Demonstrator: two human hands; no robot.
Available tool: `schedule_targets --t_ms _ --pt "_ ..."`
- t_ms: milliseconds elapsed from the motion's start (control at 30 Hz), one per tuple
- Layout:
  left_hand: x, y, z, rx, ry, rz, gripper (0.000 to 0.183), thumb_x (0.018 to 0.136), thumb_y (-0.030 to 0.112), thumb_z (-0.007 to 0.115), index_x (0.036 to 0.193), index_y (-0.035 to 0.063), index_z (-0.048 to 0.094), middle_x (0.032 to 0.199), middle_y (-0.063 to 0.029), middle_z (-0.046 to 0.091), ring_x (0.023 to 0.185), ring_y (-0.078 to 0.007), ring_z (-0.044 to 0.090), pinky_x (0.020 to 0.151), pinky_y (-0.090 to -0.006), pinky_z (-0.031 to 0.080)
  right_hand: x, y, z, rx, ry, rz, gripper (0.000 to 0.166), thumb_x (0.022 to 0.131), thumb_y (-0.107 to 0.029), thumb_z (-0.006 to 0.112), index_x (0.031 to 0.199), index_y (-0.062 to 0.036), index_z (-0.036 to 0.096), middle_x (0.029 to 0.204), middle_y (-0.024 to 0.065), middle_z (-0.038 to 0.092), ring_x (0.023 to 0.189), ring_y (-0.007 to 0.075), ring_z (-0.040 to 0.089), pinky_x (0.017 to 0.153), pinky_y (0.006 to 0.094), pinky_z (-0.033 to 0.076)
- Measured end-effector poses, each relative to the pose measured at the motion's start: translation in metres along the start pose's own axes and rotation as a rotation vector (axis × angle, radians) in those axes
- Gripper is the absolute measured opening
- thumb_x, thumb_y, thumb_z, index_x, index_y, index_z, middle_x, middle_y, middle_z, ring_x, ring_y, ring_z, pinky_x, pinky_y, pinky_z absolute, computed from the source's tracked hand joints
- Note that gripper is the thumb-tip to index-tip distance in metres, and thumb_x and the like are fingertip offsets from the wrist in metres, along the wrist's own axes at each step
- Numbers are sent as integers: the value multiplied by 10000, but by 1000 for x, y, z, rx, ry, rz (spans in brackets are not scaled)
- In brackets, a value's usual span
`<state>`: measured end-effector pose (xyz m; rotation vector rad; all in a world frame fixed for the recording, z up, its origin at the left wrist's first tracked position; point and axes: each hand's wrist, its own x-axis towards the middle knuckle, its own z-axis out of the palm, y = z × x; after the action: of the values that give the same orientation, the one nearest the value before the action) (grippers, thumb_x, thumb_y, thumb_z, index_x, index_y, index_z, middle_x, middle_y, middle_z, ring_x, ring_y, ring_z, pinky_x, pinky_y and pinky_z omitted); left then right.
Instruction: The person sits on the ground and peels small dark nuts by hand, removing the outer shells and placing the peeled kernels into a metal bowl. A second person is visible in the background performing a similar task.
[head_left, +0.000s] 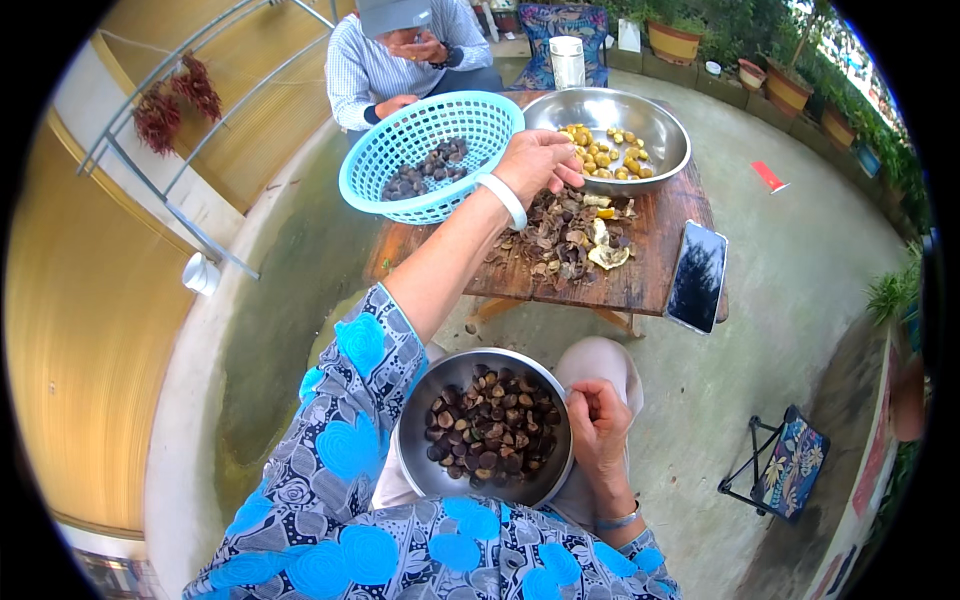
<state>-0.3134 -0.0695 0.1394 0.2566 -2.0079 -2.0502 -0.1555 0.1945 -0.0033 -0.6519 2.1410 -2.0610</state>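
My left hand (538, 161), with a pale bangle at the wrist, reaches across the table to the near left rim of a wide steel basin (660, 161). Peeled yellow nuts (600, 159), which look like chestnuts, lie in that basin. The fingers are partly bent, and whether they hold a nut is hidden. On my lap rests a steel bowl (411, 457) of dark brown chestnuts (495, 427), some showing paler patches. My right hand (600, 420) is at the bowl's right rim with curled fingers; what is inside them cannot be seen.
A blue plastic basket (356, 176) with dark nuts (427, 171) stands at the table's left. Shell scraps (559, 240) cover part of the wooden table (480, 281). A phone (697, 276) overhangs the right edge. Opposite sits a person (409, 60). A folding stool (787, 465) stands right.
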Motion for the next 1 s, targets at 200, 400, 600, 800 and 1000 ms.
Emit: schedule_targets --t_ms 200,400,600,800,1000 --pt "-137 -3 -27 83 -138 60 224 966 192 570 910 -7 655 837 -89 685 702 -119 656 596 -213 496 -2 5 -1 7 6 45 52 900 -37 594 930 1 616 711 -8 581 629 54 529 581 212 440" --pt "-252 -58 -48 195 -97 -175 201 969 180 571 921 5 659 852 -28 667 771 -72 606 704 -228 506 -4 12 0 94 -45 85 79 943 -68 563 973 -5 600 769 -6 588 696 57 531 634 200 436" --pt "-297 -109 -32 667 -48 70 163 850 72 630 976 -31 636 890 -147 607 797 -238 637 730 -315 510 -3 9 4 14 -37 68 84 943 -81 575 963 -6 605 787 -12 578 709 45 510 648 195 425" --pt "-318 -120 -7 869 -57 45 340 797 91 676 1096 -19 557 1023 -181 528 979 -351 565 851 -409 473 -2 9 5 -72 -17 -4 91 934 -83 587 951 0 619 795 -10 581 729 49 512 658 201 428" --pt "-318 -133 -2 882 -138 -31 335 816 150 668 1075 -28 551 1001 -200 530 979 -378 553 836 -437 464 -4 9 5 -86 -17 -15 93 932 -76 584 955 6 621 801 -4 589 735 56 526 664 209 439"
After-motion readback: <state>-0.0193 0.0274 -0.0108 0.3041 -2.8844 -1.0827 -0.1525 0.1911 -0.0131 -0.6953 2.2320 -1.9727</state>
